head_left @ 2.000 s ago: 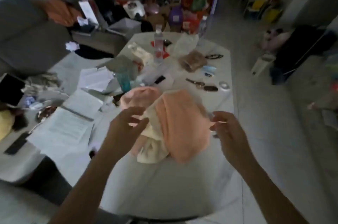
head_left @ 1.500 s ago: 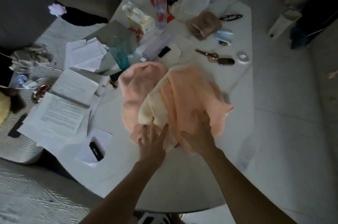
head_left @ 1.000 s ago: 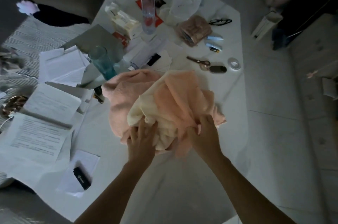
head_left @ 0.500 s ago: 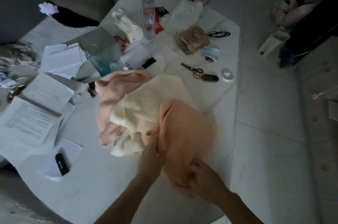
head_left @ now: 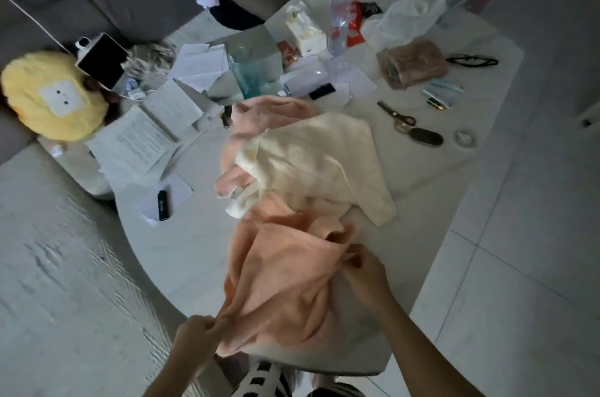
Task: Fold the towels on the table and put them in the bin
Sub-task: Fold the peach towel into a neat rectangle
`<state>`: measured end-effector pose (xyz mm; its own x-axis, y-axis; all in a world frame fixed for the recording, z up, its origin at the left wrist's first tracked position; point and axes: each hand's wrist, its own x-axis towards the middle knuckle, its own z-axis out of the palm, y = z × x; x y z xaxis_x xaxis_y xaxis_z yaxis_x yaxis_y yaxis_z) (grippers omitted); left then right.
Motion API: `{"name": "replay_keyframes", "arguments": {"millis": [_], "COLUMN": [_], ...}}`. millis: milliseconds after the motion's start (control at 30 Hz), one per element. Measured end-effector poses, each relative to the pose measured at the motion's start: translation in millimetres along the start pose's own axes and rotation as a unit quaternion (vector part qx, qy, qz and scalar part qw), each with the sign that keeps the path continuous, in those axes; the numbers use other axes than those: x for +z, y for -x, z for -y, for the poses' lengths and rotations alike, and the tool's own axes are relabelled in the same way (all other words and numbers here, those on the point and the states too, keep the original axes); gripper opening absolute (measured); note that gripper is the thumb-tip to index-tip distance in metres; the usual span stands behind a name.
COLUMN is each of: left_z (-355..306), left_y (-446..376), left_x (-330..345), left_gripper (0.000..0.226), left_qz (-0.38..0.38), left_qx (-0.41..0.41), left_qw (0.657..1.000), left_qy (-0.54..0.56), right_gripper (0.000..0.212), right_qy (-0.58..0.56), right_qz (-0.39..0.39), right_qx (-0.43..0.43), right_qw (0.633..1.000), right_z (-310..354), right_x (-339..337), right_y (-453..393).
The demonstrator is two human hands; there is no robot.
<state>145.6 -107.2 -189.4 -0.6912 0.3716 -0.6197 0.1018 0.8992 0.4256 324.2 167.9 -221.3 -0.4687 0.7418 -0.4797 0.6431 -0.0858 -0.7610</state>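
Nearest, at 6 o'clock on the white table [head_left: 181, 254], an orange towel [head_left: 285, 279] is held crumpled at the table's near edge. Its lower left edge is pinched in the curled fingers of the left hand [head_left: 198, 336], at about 7 o'clock of the towel. Its upper right edge is gripped by the right hand [head_left: 365, 270], fingers closed round a bunched fold, at about 2 o'clock of the towel.

Just beyond, toward 12 o'clock, a cream towel [head_left: 318, 163] is seen lying unfolded, touching the orange one. A pink towel [head_left: 256, 124] is partly covered by the cream towel, at its 10 o'clock side.

Farther out, scissors [head_left: 397, 116] are noted at 2 o'clock, papers [head_left: 139, 140] at 10 o'clock, and a clear bottle [head_left: 341, 13] standing upright at 12 o'clock.
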Motion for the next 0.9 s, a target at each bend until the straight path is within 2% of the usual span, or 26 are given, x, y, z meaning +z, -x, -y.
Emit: {"name": "replay_keyframes", "arguments": {"millis": [33, 100, 133, 200, 267, 367, 433, 533, 567, 600, 667, 767, 900], "left_z": [7.0, 15.7, 19.0, 19.2, 5.6, -31.7, -52.7, -61.8, -59.5, -53.5, -38.9, -9.7, 4.3], "left_y": [2.5, 3.0, 1.0, -7.6, -18.8, -32.0, -38.7, -46.4, -47.6, -48.0, -43.6, -32.8, -31.6], "left_x": [-2.4, -4.2, -2.9, 0.1, 0.1, -1.2, -0.7, 0.4, 0.9, 2.2, 1.5, -7.2, -25.0], "left_gripper": [0.039, 0.021, 0.013, 0.015, 0.035, 0.047, 0.037, 0.027, 0.030, 0.033, 0.026, 0.021, 0.009], "left_qz": [0.011, 0.016, -0.009, -0.077, -0.106, -0.053, -0.014, -0.004, 0.014, 0.041, 0.085, 0.054, -0.015], "left_qx": [-0.015, -0.032, -0.022, 0.012, 0.065, 0.135, 0.121, 0.087, 0.094, 0.102, 0.091, 0.056, 0.047], "left_qw": [1.000, 0.999, 1.000, 0.997, 0.992, 0.988, 0.989, 0.991, 0.991, 0.992, 0.991, 0.992, 0.982], "left_qy": [-0.009, 0.006, 0.008, -0.009, 0.006, 0.057, 0.083, 0.099, 0.090, 0.069, 0.045, 0.100, 0.183], "right_gripper": [0.010, 0.008, 0.012, 0.040, 0.072, 0.092, 0.085, 0.048, 0.042, 0.041, 0.041, 0.023, 0.018], "right_qy": [0.007, 0.014, 0.017, 0.030, 0.049, -0.002, -0.039, 0.090, 0.131, 0.159, 0.200, 0.228, 0.209], "right_qz": [0.001, -0.003, -0.011, -0.033, -0.027, 0.046, 0.085, 0.132, 0.141, 0.148, 0.182, 0.223, 0.137], "right_qx": [-0.021, -0.061, -0.082, -0.122, -0.171, -0.164, -0.120, -0.111, -0.104, -0.097, -0.085, -0.083, -0.178], "right_qw": [1.000, 0.998, 0.996, 0.992, 0.984, 0.985, 0.988, 0.981, 0.976, 0.971, 0.959, 0.944, 0.952], "right_z": [-0.3, -2.3, -2.2, -0.9, 2.5, 21.6, 32.9, 35.3, 34.6, 33.4, 31.2, 32.4, 41.6], "right_x": [3.6, 10.1, 13.4, 19.8, 24.4, 26.3, 26.1, 23.8, 23.3, 21.8, 15.9, 4.8, 3.9], "right_y": [3.1, 7.7, 10.5, 14.8, 13.8, 8.9, 6.6, 7.5, 11.1, 14.4, 21.1, 32.0, 46.7]}}
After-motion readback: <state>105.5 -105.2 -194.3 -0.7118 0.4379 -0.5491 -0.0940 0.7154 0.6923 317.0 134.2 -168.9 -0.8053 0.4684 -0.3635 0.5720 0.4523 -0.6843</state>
